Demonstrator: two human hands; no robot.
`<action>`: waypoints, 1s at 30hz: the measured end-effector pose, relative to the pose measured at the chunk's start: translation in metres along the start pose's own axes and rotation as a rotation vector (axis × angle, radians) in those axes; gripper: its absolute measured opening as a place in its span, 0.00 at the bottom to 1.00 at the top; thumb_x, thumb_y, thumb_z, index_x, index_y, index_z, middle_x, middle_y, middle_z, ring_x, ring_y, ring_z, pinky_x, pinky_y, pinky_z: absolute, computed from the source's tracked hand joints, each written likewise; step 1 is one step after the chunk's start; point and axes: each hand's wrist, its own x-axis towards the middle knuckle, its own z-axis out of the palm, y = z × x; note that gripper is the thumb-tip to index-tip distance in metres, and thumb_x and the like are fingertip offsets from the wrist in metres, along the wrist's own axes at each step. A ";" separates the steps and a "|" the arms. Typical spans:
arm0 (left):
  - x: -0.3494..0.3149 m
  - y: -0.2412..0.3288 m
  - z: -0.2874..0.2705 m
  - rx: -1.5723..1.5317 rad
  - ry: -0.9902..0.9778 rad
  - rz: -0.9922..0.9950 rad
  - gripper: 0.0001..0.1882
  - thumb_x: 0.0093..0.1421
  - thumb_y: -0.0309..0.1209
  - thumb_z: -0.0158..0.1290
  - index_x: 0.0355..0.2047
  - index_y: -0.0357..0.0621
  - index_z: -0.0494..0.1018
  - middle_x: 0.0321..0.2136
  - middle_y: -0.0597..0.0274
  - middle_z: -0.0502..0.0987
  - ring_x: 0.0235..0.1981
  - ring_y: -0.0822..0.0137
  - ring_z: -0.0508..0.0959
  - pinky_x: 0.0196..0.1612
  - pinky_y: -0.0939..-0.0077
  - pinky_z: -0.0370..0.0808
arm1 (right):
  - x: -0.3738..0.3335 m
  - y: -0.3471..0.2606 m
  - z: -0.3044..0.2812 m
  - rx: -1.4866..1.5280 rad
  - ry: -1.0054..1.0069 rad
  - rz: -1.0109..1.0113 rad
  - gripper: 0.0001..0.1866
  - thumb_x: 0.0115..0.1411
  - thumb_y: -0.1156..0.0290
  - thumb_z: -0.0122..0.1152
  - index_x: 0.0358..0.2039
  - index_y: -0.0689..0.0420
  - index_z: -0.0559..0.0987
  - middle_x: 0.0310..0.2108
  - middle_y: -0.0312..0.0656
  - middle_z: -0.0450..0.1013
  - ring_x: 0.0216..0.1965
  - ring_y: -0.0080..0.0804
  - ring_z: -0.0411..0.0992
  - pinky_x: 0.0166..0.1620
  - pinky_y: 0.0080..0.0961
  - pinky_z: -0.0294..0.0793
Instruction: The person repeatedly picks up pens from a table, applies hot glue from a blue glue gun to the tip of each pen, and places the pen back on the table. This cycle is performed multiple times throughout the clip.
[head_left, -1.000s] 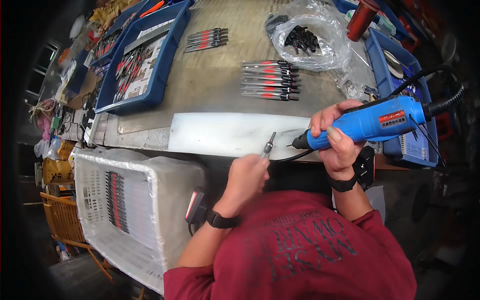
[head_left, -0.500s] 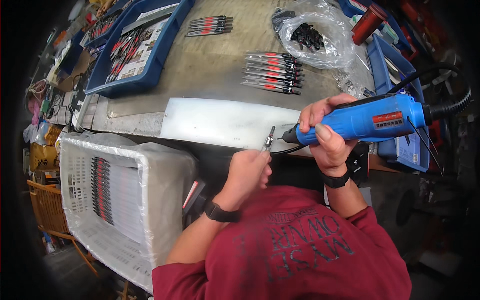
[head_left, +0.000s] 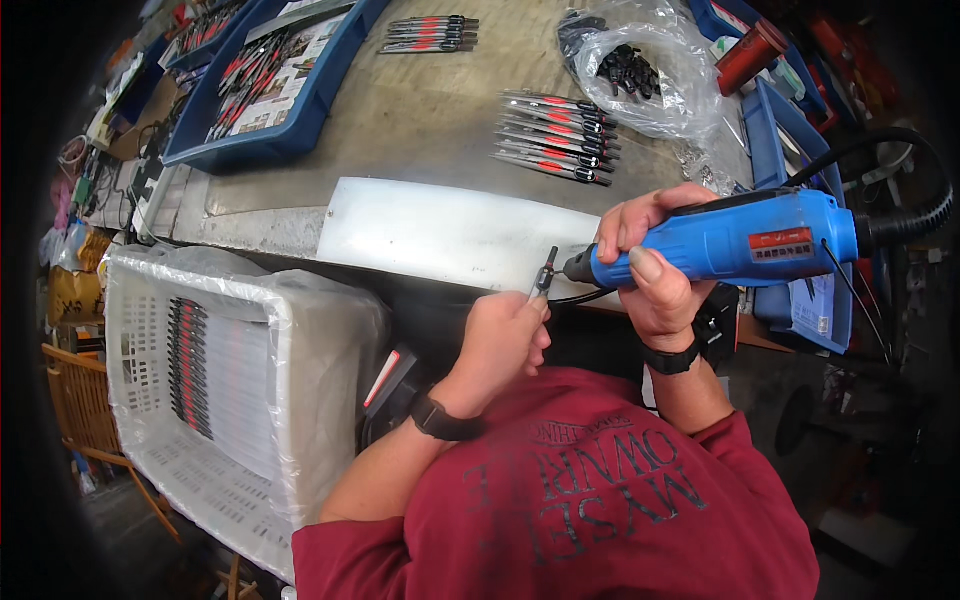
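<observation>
In my left hand (head_left: 507, 335), closed near the edge of the bench, is a slim tool with a black tip and silver body (head_left: 545, 277); the rest of it is hidden in my fingers. My right hand (head_left: 660, 265) wraps round the front of a blue electric screwdriver (head_left: 740, 243), lying almost level. Its dark nose points left, with the tip at or very close to the slim tool's side; contact cannot be made out. Beyond my hands, several similar slim tools with silver, red and black parts (head_left: 558, 140) lie in a row.
A white strip (head_left: 430, 232) lines the bench's front edge. At left, a plastic-lined white basket (head_left: 205, 262) holds stacked tools. Blue trays (head_left: 300, 137) flank the bench. A clear bag (head_left: 680, 105) holds small black parts. The screwdriver's black cord (head_left: 925, 215) loops at right.
The bench and basket sit slightly differently in view, as the head has shifted. My left hand's slim tool is tilted a little differently against the screwdriver's nose. Both grips remain the same.
</observation>
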 end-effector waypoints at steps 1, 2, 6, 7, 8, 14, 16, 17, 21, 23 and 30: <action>0.000 0.000 0.000 0.003 0.000 -0.003 0.11 0.61 0.32 0.45 0.26 0.38 0.69 0.14 0.66 0.69 0.10 0.79 0.66 0.12 0.86 0.64 | 0.000 0.000 0.000 -0.007 0.002 0.006 0.27 0.43 0.79 0.60 0.45 0.60 0.60 0.24 0.40 0.65 0.23 0.25 0.66 0.25 0.20 0.65; 0.000 0.000 0.000 0.002 -0.001 -0.002 0.11 0.61 0.32 0.44 0.26 0.38 0.69 0.14 0.66 0.69 0.10 0.79 0.66 0.12 0.86 0.64 | 0.000 0.000 0.001 -0.006 -0.006 0.004 0.27 0.43 0.79 0.60 0.45 0.60 0.60 0.24 0.40 0.65 0.23 0.25 0.65 0.25 0.20 0.65; 0.000 0.000 0.000 0.019 0.009 -0.013 0.11 0.62 0.31 0.44 0.26 0.38 0.69 0.14 0.66 0.69 0.10 0.79 0.66 0.12 0.87 0.64 | 0.002 0.000 0.002 -0.028 -0.011 0.012 0.27 0.43 0.79 0.60 0.44 0.61 0.60 0.23 0.40 0.64 0.23 0.24 0.65 0.25 0.19 0.65; 0.000 0.000 0.001 0.032 0.013 -0.015 0.11 0.62 0.31 0.44 0.26 0.38 0.69 0.14 0.67 0.69 0.10 0.79 0.66 0.12 0.87 0.64 | 0.002 0.000 0.002 -0.032 -0.007 0.017 0.27 0.43 0.79 0.60 0.44 0.61 0.60 0.23 0.39 0.64 0.23 0.24 0.65 0.25 0.19 0.65; 0.000 0.000 0.001 0.025 0.009 -0.012 0.11 0.62 0.31 0.44 0.26 0.38 0.69 0.14 0.67 0.69 0.10 0.79 0.66 0.12 0.87 0.64 | 0.001 0.000 0.002 -0.037 0.000 0.021 0.27 0.43 0.79 0.60 0.44 0.61 0.60 0.23 0.39 0.64 0.23 0.24 0.65 0.26 0.19 0.65; 0.000 0.000 0.001 0.023 0.008 -0.005 0.11 0.62 0.31 0.44 0.26 0.38 0.69 0.14 0.67 0.69 0.10 0.79 0.66 0.12 0.87 0.63 | 0.001 0.003 -0.002 -0.123 -0.019 0.022 0.26 0.43 0.77 0.60 0.43 0.64 0.61 0.24 0.38 0.66 0.25 0.23 0.65 0.28 0.19 0.65; 0.000 0.001 0.001 0.033 0.012 -0.006 0.11 0.62 0.31 0.44 0.26 0.38 0.69 0.14 0.67 0.69 0.10 0.79 0.65 0.12 0.87 0.63 | 0.001 0.004 -0.005 -0.195 -0.049 0.043 0.26 0.43 0.77 0.60 0.43 0.64 0.62 0.25 0.37 0.66 0.26 0.23 0.65 0.29 0.19 0.66; -0.001 0.001 0.001 0.032 0.011 -0.006 0.11 0.62 0.31 0.44 0.26 0.38 0.69 0.14 0.67 0.69 0.10 0.79 0.65 0.12 0.87 0.63 | 0.001 0.005 -0.007 -0.283 -0.084 0.022 0.25 0.43 0.77 0.60 0.43 0.63 0.62 0.26 0.36 0.66 0.27 0.22 0.65 0.30 0.19 0.66; -0.001 0.003 0.002 0.051 0.017 -0.009 0.11 0.62 0.31 0.44 0.25 0.38 0.69 0.14 0.67 0.69 0.10 0.80 0.65 0.12 0.87 0.63 | 0.004 0.009 -0.003 -0.430 -0.163 -0.008 0.25 0.44 0.76 0.60 0.43 0.60 0.62 0.26 0.36 0.65 0.26 0.23 0.65 0.30 0.21 0.66; -0.001 0.004 0.002 0.057 0.021 -0.021 0.12 0.62 0.31 0.43 0.25 0.38 0.68 0.14 0.66 0.69 0.10 0.80 0.65 0.12 0.87 0.62 | 0.006 0.011 0.003 -0.422 -0.171 0.005 0.25 0.44 0.75 0.62 0.42 0.57 0.62 0.25 0.37 0.64 0.24 0.26 0.65 0.28 0.23 0.66; 0.001 0.000 0.004 0.052 0.059 -0.011 0.13 0.60 0.30 0.44 0.22 0.34 0.70 0.13 0.62 0.70 0.10 0.75 0.68 0.12 0.79 0.65 | 0.014 0.015 0.015 -0.368 -0.172 0.109 0.25 0.45 0.75 0.62 0.42 0.56 0.61 0.24 0.38 0.63 0.23 0.27 0.65 0.27 0.23 0.66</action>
